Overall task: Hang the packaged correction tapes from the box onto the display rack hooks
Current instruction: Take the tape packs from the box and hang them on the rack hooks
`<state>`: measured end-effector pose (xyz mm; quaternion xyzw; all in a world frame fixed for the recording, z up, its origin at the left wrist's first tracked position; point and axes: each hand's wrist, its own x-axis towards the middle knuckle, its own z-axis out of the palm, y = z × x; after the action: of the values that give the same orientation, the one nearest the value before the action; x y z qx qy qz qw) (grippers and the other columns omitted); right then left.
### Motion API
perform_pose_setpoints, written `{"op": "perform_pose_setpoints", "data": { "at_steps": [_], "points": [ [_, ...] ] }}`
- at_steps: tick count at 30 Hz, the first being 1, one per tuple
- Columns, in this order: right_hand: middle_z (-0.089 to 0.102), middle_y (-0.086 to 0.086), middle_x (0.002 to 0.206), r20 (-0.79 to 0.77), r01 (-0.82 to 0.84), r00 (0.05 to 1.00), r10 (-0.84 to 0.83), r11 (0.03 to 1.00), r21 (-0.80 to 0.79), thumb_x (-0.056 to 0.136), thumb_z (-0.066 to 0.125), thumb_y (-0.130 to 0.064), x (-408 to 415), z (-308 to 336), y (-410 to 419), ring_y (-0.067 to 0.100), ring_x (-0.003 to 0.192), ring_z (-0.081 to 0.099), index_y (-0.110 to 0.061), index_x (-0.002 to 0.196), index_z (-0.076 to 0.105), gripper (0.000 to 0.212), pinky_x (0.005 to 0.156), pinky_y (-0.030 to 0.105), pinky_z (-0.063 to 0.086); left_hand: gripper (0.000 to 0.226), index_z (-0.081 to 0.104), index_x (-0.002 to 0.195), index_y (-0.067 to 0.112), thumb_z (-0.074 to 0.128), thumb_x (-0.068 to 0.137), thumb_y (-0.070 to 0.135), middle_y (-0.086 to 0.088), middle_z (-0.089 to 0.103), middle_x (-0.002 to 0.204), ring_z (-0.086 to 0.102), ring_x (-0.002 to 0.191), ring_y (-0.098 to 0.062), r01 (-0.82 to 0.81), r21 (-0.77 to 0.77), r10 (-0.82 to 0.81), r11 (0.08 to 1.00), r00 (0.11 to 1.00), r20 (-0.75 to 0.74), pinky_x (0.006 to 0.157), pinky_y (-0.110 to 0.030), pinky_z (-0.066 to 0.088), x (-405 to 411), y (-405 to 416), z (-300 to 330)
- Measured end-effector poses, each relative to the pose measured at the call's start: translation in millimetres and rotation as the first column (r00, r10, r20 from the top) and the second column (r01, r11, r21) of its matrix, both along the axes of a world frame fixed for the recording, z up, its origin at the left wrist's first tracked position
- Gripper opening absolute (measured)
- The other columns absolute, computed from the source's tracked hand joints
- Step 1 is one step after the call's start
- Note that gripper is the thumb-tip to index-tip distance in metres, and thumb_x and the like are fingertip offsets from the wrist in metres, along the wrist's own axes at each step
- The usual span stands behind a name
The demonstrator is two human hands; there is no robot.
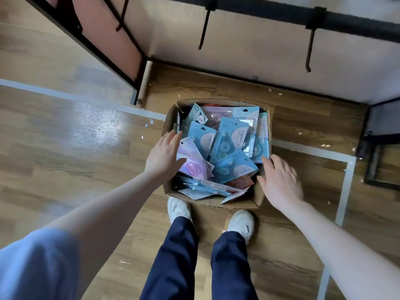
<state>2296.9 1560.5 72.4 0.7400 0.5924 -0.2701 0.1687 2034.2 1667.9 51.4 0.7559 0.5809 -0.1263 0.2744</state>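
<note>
A wood-plank floor [65,135] with pale tape lines carries an open cardboard box [167,124], set just beyond the person's white sneakers [242,224] and below a display rack.

The packaged correction tapes [234,167] lie in a loose, overlapping heap that fills the box: mostly blue cards, a pink one [192,167] at the near left, and one with a panda print [195,118] at the far left. Their long axes point every way, and many hang-holes face the far side.

The left hand [163,158] hovers over the box's left rim, fingers straight and a little spread, holding nothing. Its fingertips are just beside the pink pack, so it looks the nearer hand for a pick. The right hand [281,180] is over the near right corner, fingers relaxed and spread, also empty. Whether it touches the cardboard cannot be told.

The rack's black rail [270,13] crosses the far top of the view. Two bare hooks [203,31] [310,50] hang from it, in front of a pale back panel [249,57], well apart from the box. A black frame [376,167] sits at the right edge.
</note>
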Motion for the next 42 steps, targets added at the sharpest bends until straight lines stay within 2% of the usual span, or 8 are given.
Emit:
{"op": "perform_pose_setpoints", "data": {
  "at_steps": [11, 15, 19, 21, 25, 29, 37, 42],
  "points": [
    [0.042, 0.009, 0.137, -0.074, 0.045, 0.996, -0.044, 0.999, 0.016, 0.093, 0.051, -0.026, -22, -77, 10, 0.027, 0.126, 0.041, -0.012, 0.139, 0.034, 0.051, 0.104, 0.038, 0.034, 0.075, 0.011, 0.149, 0.013, 0.056, 0.089, 0.017, -0.009, 0.017, 0.155, 0.019, 0.141, -0.024, 0.002, -0.122, -0.009, 0.993, 0.998, -0.056, 0.111, -0.036, 0.025, -13, -3, -76],
    [0.057, 0.009, 0.115, -0.125, 0.155, 0.981, -0.149, 0.987, 0.039, 0.094, 0.050, -0.025, -23, -85, 12, 0.028, 0.109, 0.053, -0.012, 0.120, 0.049, 0.029, 0.085, 0.038, 0.042, 0.054, 0.033, 0.141, 0.011, 0.052, 0.091, 0.016, -0.016, 0.042, 0.137, 0.040, 0.123, -0.035, -0.099, -0.056, 0.099, 0.993, 0.995, 0.000, 0.098, -0.042, 0.035, -11, 6, -89],
    [0.063, 0.004, 0.092, -0.164, 0.192, 0.968, -0.189, 0.981, 0.001, 0.095, 0.048, -0.029, -15, -85, 7, 0.025, 0.083, 0.058, -0.014, 0.093, 0.053, 0.015, 0.062, 0.033, 0.040, 0.027, 0.061, 0.114, 0.013, 0.058, 0.089, 0.024, -0.015, 0.055, 0.113, 0.048, 0.105, -0.036, -0.174, -0.021, 0.175, 0.985, 0.980, 0.094, 0.085, -0.037, 0.039, -11, 13, -89],
    [0.062, 0.002, 0.084, -0.187, 0.186, 0.965, -0.182, 0.982, 0.005, 0.094, 0.050, -0.029, -12, -80, 6, 0.022, 0.076, 0.057, -0.015, 0.085, 0.052, 0.017, 0.058, 0.034, 0.044, 0.020, 0.068, 0.101, 0.013, 0.063, 0.087, 0.026, -0.010, 0.060, 0.104, 0.052, 0.098, -0.030, -0.140, 0.000, 0.139, 0.990, 0.979, 0.149, 0.077, -0.033, 0.039, -13, 18, -85],
    [0.055, -0.002, 0.066, -0.202, 0.200, 0.962, -0.186, 0.978, 0.052, 0.092, 0.054, -0.030, -11, -69, 7, 0.022, 0.065, 0.053, -0.017, 0.072, 0.047, 0.025, 0.046, 0.027, 0.025, 0.017, 0.074, 0.084, 0.011, 0.070, 0.080, 0.027, -0.004, 0.067, 0.089, 0.058, 0.083, -0.024, 0.026, 0.041, -0.035, 0.999, 0.972, 0.232, 0.066, -0.026, 0.035, -17, 24, -70],
    [0.062, -0.001, 0.076, -0.226, 0.194, 0.959, -0.170, 0.977, 0.089, 0.093, 0.053, -0.029, -13, -53, 12, 0.022, 0.069, 0.054, -0.015, 0.076, 0.054, 0.022, 0.051, 0.028, 0.028, 0.015, 0.074, 0.083, 0.011, 0.069, 0.082, 0.025, -0.003, 0.069, 0.085, 0.061, 0.079, -0.024, 0.116, 0.033, -0.121, 0.993, 0.959, 0.256, 0.064, -0.031, 0.046, -11, 27, -50],
    [0.064, 0.001, 0.088, -0.214, 0.151, 0.971, -0.107, 0.968, 0.202, 0.094, 0.051, -0.028, -3, -9, 26, 0.024, 0.084, 0.058, -0.014, 0.087, 0.063, 0.019, 0.062, 0.028, 0.029, 0.016, 0.072, 0.087, 0.009, 0.063, 0.087, 0.023, -0.006, 0.068, 0.085, 0.062, 0.074, -0.026, 0.206, 0.095, -0.223, 0.974, 0.946, 0.234, 0.060, -0.032, 0.047, 3, 37, -1],
    [0.065, -0.001, 0.096, -0.126, 0.112, 0.988, -0.085, 0.968, 0.223, 0.096, 0.046, -0.031, 5, 27, 37, 0.023, 0.089, 0.059, -0.016, 0.096, 0.064, 0.023, 0.064, 0.030, 0.035, 0.018, 0.071, 0.094, 0.013, 0.059, 0.090, 0.025, -0.002, 0.067, 0.091, 0.061, 0.079, -0.023, 0.234, 0.173, -0.262, 0.957, 0.951, 0.161, 0.047, -0.017, 0.024, 8, 44, 43]
  ]
}}
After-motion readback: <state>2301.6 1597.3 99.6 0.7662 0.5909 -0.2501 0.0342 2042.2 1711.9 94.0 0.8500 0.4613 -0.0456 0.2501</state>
